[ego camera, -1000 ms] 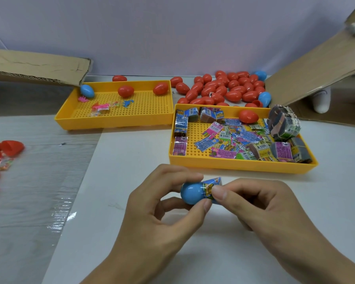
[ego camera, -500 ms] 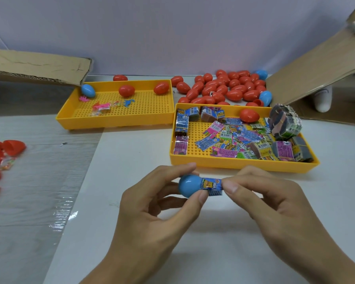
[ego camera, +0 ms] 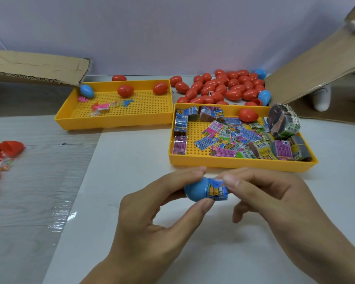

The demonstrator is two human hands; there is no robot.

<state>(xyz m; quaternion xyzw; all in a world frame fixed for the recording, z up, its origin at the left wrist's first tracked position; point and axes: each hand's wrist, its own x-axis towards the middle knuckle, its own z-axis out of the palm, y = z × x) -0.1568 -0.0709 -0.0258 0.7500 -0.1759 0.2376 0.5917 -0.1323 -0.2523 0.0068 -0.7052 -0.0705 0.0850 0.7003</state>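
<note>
6 on purple leaflet [ego camera: 280, 150], print on held leaflet [ego camera: 216, 191] blurred

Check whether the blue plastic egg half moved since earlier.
No. The blue plastic egg half, pinched by the left hand while the right hand pinches its folded leaflet, sits as before in front of the near wall of the nearer yellow perforated tray.

We note the blue egg shell [ego camera: 195, 189] held in the left hand [ego camera: 152, 212]: smooth plastic with a soft sheen. The printed wrapper [ego camera: 216, 190] pinched by the right hand [ego camera: 275, 197] is creased and slightly glossy; we cannot tell whether it is paper or film. Just beyond the right hand is the yellow tray [ego camera: 234, 163], matt plastic. Farther beyond are the red eggs [ego camera: 234, 93], glossy plastic. Left of the left hand, the tabletop [ego camera: 39, 191] is under shiny, wrinkled clear film.
</note>
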